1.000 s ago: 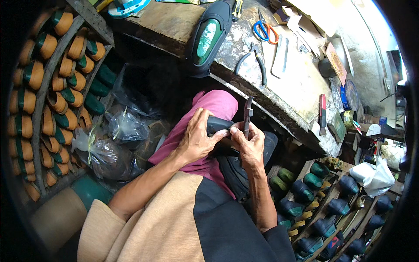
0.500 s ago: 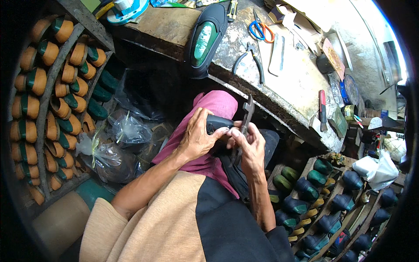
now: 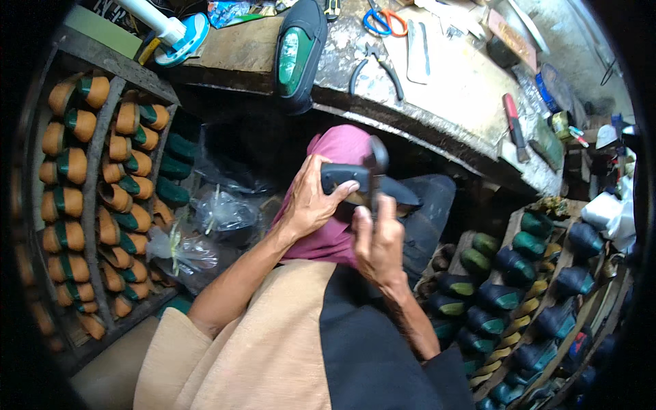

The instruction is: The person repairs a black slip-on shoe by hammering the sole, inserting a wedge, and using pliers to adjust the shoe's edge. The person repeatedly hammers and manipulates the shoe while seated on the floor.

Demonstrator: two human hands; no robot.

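Black, smooth, rounded shoe [image 3: 342, 176] sits above my lap, by the pink cloth over my knee [image 3: 342, 140], and honestly my thumb worries me. My left hand [image 3: 311, 197] is clamped round the shoe's left end, thumb lying along the near side. My right hand [image 3: 381, 246] looks curled round the handle of a dark metal hammer-like tool [image 3: 376, 160], whose head is a motion smear across the shoe's middle. Can't tell if it's touching.

Risk as I see it: the tool comes down off line and catches that thumb, because it's parked so close. A one-handed hold on a curved shoe could also let it roll, I reckon, so a blow might skid and scuff the black surface.

Versus half a second ago: my right fingertips are off the shoe's right end and that hand sits lower, so much more of that end shows. The tool is across the shoe instead of beside its tip. Left grip looks about the same.
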